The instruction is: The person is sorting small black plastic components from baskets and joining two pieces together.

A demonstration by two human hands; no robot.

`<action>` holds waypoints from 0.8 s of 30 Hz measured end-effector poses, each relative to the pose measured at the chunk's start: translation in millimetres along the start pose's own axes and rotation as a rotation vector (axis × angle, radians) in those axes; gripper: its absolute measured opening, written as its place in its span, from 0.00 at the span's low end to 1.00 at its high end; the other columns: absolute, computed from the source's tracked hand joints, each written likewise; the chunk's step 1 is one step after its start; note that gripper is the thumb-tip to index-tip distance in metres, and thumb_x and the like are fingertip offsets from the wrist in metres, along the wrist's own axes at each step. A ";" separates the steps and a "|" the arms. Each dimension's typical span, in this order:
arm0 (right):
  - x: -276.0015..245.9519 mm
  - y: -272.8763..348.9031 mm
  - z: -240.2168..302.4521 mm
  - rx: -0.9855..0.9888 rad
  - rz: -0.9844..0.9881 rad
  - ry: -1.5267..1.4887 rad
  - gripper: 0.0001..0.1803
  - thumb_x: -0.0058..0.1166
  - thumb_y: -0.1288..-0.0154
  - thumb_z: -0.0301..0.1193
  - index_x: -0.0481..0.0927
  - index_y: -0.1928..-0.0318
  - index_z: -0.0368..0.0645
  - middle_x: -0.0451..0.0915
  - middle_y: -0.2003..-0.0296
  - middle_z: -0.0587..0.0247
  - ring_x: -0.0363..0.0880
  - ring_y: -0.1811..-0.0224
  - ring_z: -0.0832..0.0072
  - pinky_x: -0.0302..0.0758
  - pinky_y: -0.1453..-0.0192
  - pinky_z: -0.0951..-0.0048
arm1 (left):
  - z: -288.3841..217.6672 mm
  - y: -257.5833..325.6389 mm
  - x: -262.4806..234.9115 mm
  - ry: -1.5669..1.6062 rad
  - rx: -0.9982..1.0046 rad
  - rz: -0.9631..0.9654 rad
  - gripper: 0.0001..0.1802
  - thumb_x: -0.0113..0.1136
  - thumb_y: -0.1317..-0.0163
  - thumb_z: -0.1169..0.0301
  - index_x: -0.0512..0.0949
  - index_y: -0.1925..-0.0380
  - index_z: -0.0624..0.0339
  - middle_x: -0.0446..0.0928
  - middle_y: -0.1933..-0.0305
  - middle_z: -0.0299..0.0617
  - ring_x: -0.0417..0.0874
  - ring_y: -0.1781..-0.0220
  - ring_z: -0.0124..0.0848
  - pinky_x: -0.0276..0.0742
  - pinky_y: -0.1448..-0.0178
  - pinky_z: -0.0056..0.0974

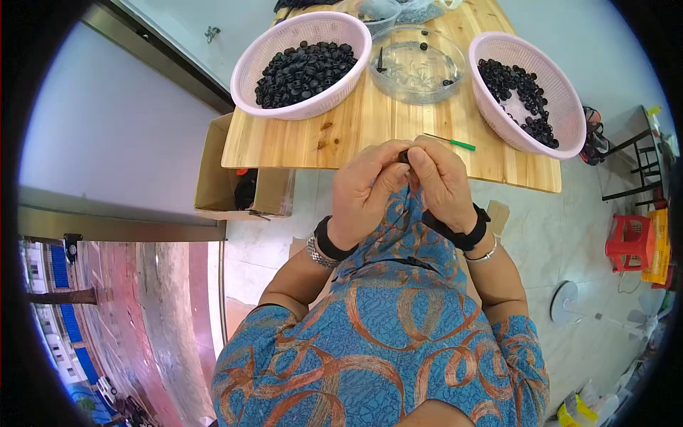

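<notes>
Just off the table's near edge, my left hand [366, 188] and my right hand [442, 181] meet fingertip to fingertip. Pinched between them is a small black round part [404, 156], mostly covered by the fingers. On the table beyond lies a thin screwdriver-like tool with a green handle [462, 145]. A pink basket [245, 92] heaped with small black caps [306, 71] stands at the far left. Another pink basket [491, 114], at the right, holds black ring-like parts [537, 128]. Between them sits a clear round tray [409, 91] with tiny pale pieces and a few black parts.
The wooden table [299, 146] ends just ahead of my hands. Below its left corner is an open cardboard box [213, 171]. A clear tub [370, 14] stands at the back. To the right on the floor are a red stool [629, 243] and a fan [565, 302].
</notes>
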State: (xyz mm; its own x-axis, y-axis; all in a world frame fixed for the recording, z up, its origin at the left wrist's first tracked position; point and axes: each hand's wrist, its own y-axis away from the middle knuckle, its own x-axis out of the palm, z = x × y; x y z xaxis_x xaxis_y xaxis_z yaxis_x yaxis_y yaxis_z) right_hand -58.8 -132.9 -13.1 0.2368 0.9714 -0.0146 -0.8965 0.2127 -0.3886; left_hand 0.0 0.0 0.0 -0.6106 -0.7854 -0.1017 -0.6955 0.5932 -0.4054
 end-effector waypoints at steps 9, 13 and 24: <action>29.2 -1.6 -3.1 -0.035 -0.183 -0.253 0.15 0.37 0.29 0.35 0.72 0.66 0.36 0.64 0.78 0.72 0.60 0.79 0.86 0.59 0.76 0.84 | 7.5 -3.5 1.5 -0.323 0.320 -0.093 0.11 0.51 0.38 0.74 0.74 0.58 0.68 0.74 0.73 0.38 0.72 0.77 0.22 0.68 0.73 0.26; 31.5 -4.8 -7.9 -0.089 -0.227 -0.280 0.15 0.37 0.29 0.34 0.72 0.66 0.35 0.64 0.78 0.72 0.61 0.79 0.87 0.60 0.76 0.84 | 13.0 -3.9 6.9 -0.202 0.281 -0.158 0.11 0.51 0.38 0.74 0.74 0.58 0.68 0.73 0.74 0.37 0.71 0.77 0.22 0.67 0.73 0.26; -26.6 -23.9 4.7 -0.103 -0.006 0.509 0.09 0.50 0.39 0.30 0.77 0.64 0.36 0.74 0.70 0.55 0.74 0.70 0.64 0.71 0.65 0.69 | 24.6 3.2 -2.3 0.676 -0.353 -0.074 0.15 0.51 0.37 0.74 0.69 0.50 0.63 0.77 0.63 0.41 0.78 0.63 0.25 0.75 0.58 0.28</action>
State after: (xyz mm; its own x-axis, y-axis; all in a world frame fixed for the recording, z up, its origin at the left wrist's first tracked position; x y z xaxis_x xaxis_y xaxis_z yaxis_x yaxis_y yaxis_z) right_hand -45.4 -163.4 0.9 0.4168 0.7907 -0.4484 -0.8591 0.1814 -0.4786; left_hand 8.5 -0.6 -23.4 -0.5772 -0.6136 0.5387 -0.7542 0.6535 -0.0637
